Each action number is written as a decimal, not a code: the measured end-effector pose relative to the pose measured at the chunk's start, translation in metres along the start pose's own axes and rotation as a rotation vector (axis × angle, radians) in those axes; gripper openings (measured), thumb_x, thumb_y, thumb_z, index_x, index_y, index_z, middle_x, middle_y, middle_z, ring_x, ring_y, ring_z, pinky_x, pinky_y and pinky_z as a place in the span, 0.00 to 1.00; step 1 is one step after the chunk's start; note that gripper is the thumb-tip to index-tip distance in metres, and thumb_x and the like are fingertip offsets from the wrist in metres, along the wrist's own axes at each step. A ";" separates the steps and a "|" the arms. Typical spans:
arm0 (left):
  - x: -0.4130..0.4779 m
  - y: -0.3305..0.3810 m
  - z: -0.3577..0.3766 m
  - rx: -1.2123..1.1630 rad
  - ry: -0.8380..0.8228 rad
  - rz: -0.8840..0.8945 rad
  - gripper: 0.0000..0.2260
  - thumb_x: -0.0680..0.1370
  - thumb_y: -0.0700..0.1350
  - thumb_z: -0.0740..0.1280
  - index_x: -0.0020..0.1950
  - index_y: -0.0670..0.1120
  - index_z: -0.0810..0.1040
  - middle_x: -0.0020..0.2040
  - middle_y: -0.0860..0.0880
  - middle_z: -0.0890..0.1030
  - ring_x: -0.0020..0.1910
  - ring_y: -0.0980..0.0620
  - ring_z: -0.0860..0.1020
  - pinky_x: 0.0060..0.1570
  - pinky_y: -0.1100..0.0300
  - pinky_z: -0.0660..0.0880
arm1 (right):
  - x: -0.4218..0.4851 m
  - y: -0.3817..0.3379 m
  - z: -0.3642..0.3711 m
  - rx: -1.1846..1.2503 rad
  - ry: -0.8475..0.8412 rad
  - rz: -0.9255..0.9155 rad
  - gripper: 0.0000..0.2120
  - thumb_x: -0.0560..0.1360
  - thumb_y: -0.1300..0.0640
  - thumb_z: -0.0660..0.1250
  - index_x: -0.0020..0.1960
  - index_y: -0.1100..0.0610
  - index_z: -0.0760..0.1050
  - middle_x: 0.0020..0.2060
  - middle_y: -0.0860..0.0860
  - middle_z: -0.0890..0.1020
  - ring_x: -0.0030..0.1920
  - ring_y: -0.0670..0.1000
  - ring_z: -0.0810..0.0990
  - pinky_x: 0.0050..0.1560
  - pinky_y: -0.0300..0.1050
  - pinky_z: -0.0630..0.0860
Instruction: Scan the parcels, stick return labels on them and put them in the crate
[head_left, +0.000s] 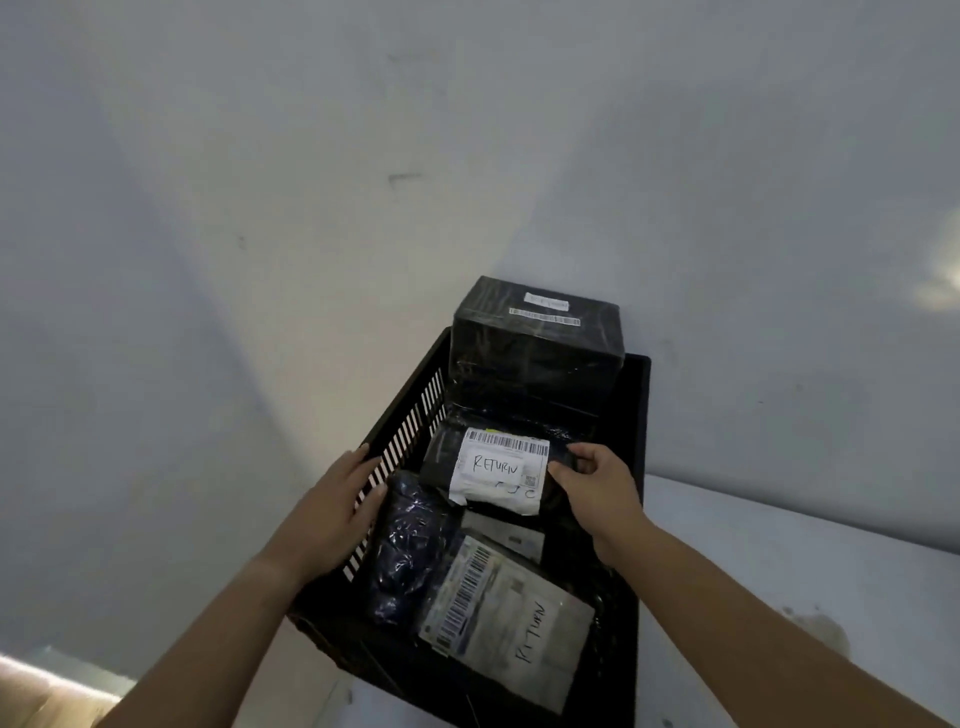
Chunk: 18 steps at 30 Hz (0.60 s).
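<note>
While the left hand (337, 499) rests straight fingers (363, 470) on the left wall of the black slatted plastic crate (410, 415), the right hand (597, 483) pinches the black-wrapped parcel with a white RETURN label (498, 470) by its right end, the parcel lying crosswise mid-crate.

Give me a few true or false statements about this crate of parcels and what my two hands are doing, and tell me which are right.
1. The right hand grips the small black parcel whose white label reads RETURN. True.
2. The left hand holds a scanner. False: it rests with straight fingers on the crate at its slatted left wall and holds nothing.
3. The large black box at the crate's far end rises above the rim. True.
4. The flat grey parcel at the near end has no writing on it. False: RETURN is handwritten on it, beside a barcode.
5. Both hands are on the same parcel. False: only the right hand touches one.
</note>
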<state>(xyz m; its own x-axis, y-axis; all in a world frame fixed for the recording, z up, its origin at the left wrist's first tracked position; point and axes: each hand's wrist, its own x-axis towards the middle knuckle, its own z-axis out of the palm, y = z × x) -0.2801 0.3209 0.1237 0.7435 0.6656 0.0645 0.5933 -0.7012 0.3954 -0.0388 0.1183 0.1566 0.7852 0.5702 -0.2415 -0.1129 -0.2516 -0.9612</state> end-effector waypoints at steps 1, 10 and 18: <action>-0.002 -0.006 0.007 0.048 0.028 0.020 0.32 0.82 0.66 0.46 0.79 0.49 0.66 0.81 0.53 0.61 0.80 0.54 0.57 0.76 0.51 0.62 | 0.004 0.000 0.005 0.008 0.000 0.035 0.20 0.77 0.61 0.71 0.68 0.58 0.72 0.60 0.52 0.77 0.56 0.48 0.75 0.55 0.40 0.71; -0.004 -0.010 0.018 0.155 0.071 0.076 0.31 0.81 0.65 0.46 0.78 0.51 0.68 0.80 0.53 0.63 0.82 0.50 0.53 0.75 0.47 0.65 | 0.010 0.011 0.031 -0.445 -0.287 -0.018 0.36 0.75 0.47 0.73 0.78 0.54 0.62 0.75 0.52 0.67 0.74 0.52 0.67 0.68 0.40 0.64; -0.003 -0.011 0.016 0.126 0.080 0.101 0.31 0.81 0.67 0.47 0.76 0.51 0.70 0.79 0.52 0.66 0.81 0.49 0.55 0.74 0.46 0.66 | 0.009 0.018 0.035 -0.561 -0.307 -0.093 0.35 0.79 0.43 0.66 0.80 0.54 0.58 0.78 0.52 0.62 0.78 0.50 0.60 0.74 0.41 0.58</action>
<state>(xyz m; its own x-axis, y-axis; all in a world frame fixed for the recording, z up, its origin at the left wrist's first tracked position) -0.2841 0.3221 0.1041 0.7774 0.6048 0.1728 0.5547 -0.7887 0.2652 -0.0551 0.1457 0.1325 0.5569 0.7861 -0.2681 0.3478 -0.5139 -0.7842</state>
